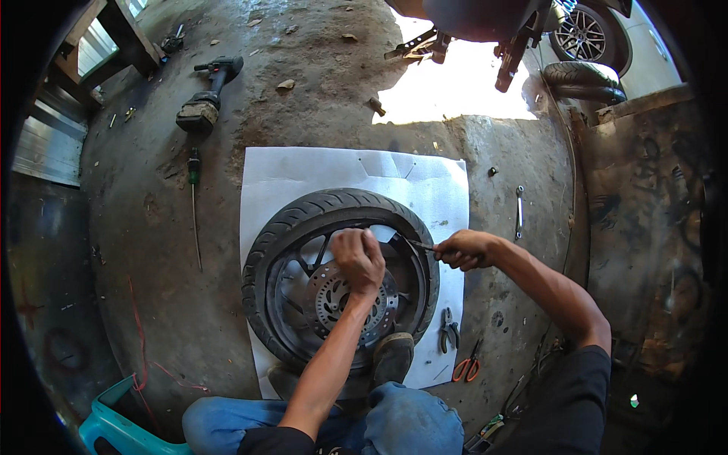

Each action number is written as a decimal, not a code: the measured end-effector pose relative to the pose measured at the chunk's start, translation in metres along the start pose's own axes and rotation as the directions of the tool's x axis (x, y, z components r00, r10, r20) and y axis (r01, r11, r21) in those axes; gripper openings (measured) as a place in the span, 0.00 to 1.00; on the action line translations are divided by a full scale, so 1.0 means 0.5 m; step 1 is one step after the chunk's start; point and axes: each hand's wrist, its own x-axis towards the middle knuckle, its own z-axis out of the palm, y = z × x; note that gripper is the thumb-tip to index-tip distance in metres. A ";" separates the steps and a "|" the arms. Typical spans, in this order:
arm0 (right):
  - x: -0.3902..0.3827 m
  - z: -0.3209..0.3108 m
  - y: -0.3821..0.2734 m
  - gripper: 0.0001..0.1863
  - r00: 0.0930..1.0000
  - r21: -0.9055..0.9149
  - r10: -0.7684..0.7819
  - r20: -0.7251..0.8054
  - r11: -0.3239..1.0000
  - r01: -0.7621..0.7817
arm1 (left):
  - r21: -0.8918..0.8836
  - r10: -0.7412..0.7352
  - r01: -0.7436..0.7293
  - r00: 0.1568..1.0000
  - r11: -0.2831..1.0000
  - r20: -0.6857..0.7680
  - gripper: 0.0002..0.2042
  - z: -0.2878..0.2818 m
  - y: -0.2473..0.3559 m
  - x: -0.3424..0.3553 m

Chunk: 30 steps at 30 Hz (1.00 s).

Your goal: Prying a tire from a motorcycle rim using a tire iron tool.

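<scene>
A motorcycle wheel with its black tyre lies flat on a white sheet, a drilled brake disc facing up at its hub. My right hand is closed around a slim tyre lever, whose tip reaches the inner edge of the tyre at its right. Over the upper part of the rim, my left hand is closed with its fingers curled; what it grips, if anything, is hidden. A dark shoe of mine presses on the tyre's near side.
Pliers and orange-handled scissors lie at the near right, a wrench farther out. Left are a long green-handled screwdriver and a cordless power tool. A teal stool stands near left; a vehicle overhangs the far side.
</scene>
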 end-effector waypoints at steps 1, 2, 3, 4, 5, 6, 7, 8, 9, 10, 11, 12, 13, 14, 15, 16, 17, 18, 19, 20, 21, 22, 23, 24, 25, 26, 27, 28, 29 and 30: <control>0.001 0.014 0.015 0.16 0.999 0.046 -0.022 -0.047 0.999 0.025 | 0.190 -0.072 0.077 0.997 0.979 -0.031 0.17 0.002 0.008 0.006; -0.002 0.045 0.030 0.15 0.991 0.056 -0.080 -0.107 0.995 0.086 | 0.375 -0.140 0.156 0.988 0.914 -0.071 0.15 0.003 0.013 0.007; -0.003 0.079 0.041 0.15 0.977 0.062 -0.136 -0.167 0.987 0.148 | 0.374 -0.141 0.155 0.988 0.914 -0.064 0.15 0.003 0.013 0.009; -0.002 0.094 0.056 0.14 0.966 0.101 -0.168 -0.198 0.977 0.191 | 0.448 -0.161 0.134 0.987 0.884 0.022 0.15 0.005 0.020 0.010; 0.002 0.104 0.070 0.13 0.955 0.174 -0.195 -0.224 0.956 0.236 | 0.518 -0.184 0.105 0.977 0.849 0.104 0.14 0.009 0.024 0.009; 0.007 0.120 0.081 0.12 0.942 0.205 -0.200 -0.269 0.944 0.259 | 0.483 -0.210 0.124 0.969 0.867 0.128 0.16 0.008 0.026 0.006; 0.015 0.143 0.089 0.11 0.928 0.234 -0.207 -0.309 0.929 0.285 | 0.480 -0.207 0.120 0.969 0.869 0.132 0.16 0.007 0.024 0.003; 0.031 0.161 0.097 0.12 0.903 0.240 -0.214 -0.372 0.918 0.316 | 0.490 -0.199 0.101 0.968 0.866 0.152 0.17 0.010 0.016 -0.001; 0.054 0.180 0.110 0.12 0.874 0.244 -0.220 -0.433 0.905 0.348 | 0.499 -0.190 0.081 0.967 0.863 0.172 0.18 0.011 0.009 -0.003; 0.086 0.195 0.142 0.17 0.823 0.203 -0.294 -0.486 0.878 0.434 | 0.474 -0.195 0.084 0.962 0.877 0.190 0.19 0.016 0.010 -0.007; 0.129 0.208 0.175 0.22 0.717 0.030 -0.337 -0.610 0.895 0.446 | 0.459 -0.184 0.074 0.962 0.886 0.200 0.19 0.022 0.019 -0.011; 0.145 0.258 0.181 0.25 0.647 0.019 -0.377 -0.663 0.855 0.518 | 0.443 -0.184 0.073 0.960 0.894 0.212 0.18 0.012 0.012 -0.012; 0.181 0.263 0.205 0.26 0.585 -0.087 -0.407 -0.702 0.864 0.496 | 0.410 -0.174 0.069 0.958 0.909 0.227 0.16 0.014 0.010 -0.008; 0.218 0.293 0.225 0.26 0.468 -0.184 -0.444 -0.765 0.845 0.502 | 0.410 -0.150 0.045 0.962 0.911 0.229 0.15 0.016 0.002 -0.009; 0.202 0.366 0.219 0.24 0.336 -0.289 -0.499 -0.799 0.809 0.513 | 0.427 -0.155 0.043 0.960 0.903 0.231 0.15 0.000 -0.010 -0.021; 0.215 0.394 0.238 0.23 0.272 -0.353 -0.536 -0.799 0.785 0.509 | 0.397 -0.127 0.016 0.958 0.918 0.256 0.14 -0.003 -0.006 -0.027; 0.240 0.409 0.245 0.22 0.190 -0.424 -0.581 -0.791 0.746 0.514 | 0.362 -0.078 -0.025 0.960 0.932 0.268 0.14 0.001 -0.010 -0.008; 0.257 0.411 0.257 0.20 0.092 -0.447 -0.617 -0.782 0.657 0.608 | 0.351 -0.050 -0.048 0.963 0.935 0.266 0.14 0.010 -0.012 0.014; 0.245 0.411 0.251 0.20 0.100 -0.438 -0.616 -0.782 0.656 0.615 | 0.226 -0.056 0.005 0.974 0.974 0.221 0.12 0.004 -0.013 0.021; 0.199 0.405 0.261 0.20 0.157 -0.336 -0.559 -0.814 0.675 0.657 | 0.093 -0.090 0.073 0.977 0.993 0.194 0.10 -0.003 0.001 -0.002; 0.161 0.398 0.264 0.21 0.198 -0.238 -0.507 -0.839 0.669 0.704 | -0.050 -0.110 0.120 0.981 0.992 0.159 0.09 -0.010 0.009 -0.007; 0.145 0.387 0.279 0.21 0.214 -0.237 -0.522 -0.826 0.664 0.709 | -0.181 -0.193 0.208 0.976 0.961 0.097 0.07 -0.014 -0.005 -0.014; 0.144 0.360 0.307 0.20 0.261 -0.166 -0.496 -0.828 0.661 0.732 | -0.208 -0.265 0.283 0.958 0.936 0.112 0.08 -0.026 0.001 -0.013; 0.138 0.336 0.337 0.19 0.229 -0.224 -0.504 -0.833 0.686 0.692 | -0.250 -0.212 0.226 0.974 0.942 0.083 0.08 -0.033 -0.007 -0.010; 0.125 0.325 0.353 0.18 0.206 -0.279 -0.520 -0.829 0.704 0.654 | -0.277 -0.157 0.163 0.987 0.947 0.044 0.09 -0.051 -0.021 -0.002; 0.121 0.290 0.391 0.17 0.188 -0.299 -0.506 -0.842 0.728 0.617 | -0.297 -0.209 0.240 0.969 0.924 0.133 0.12 -0.058 -0.006 -0.012; 0.117 0.257 0.427 0.16 0.172 -0.317 -0.492 -0.853 0.752 0.578 | -0.306 -0.211 0.247 0.966 0.919 0.148 0.12 -0.050 0.013 -0.020; 0.088 0.238 0.450 0.17 0.228 -0.262 -0.426 -0.875 0.815 0.516 | -0.332 -0.235 0.353 0.908 0.875 0.346 0.12 -0.047 0.045 -0.031; 0.060 0.223 0.468 0.18 0.257 -0.218 -0.376 -0.890 0.848 0.484 | -0.330 -0.242 0.461 0.812 0.824 0.531 0.12 -0.050 0.086 -0.042; 0.028 0.216 0.477 0.18 0.285 -0.160 -0.336 -0.898 0.852 0.499 | -0.311 -0.225 0.467 0.784 0.828 0.579 0.12 -0.044 0.139 -0.043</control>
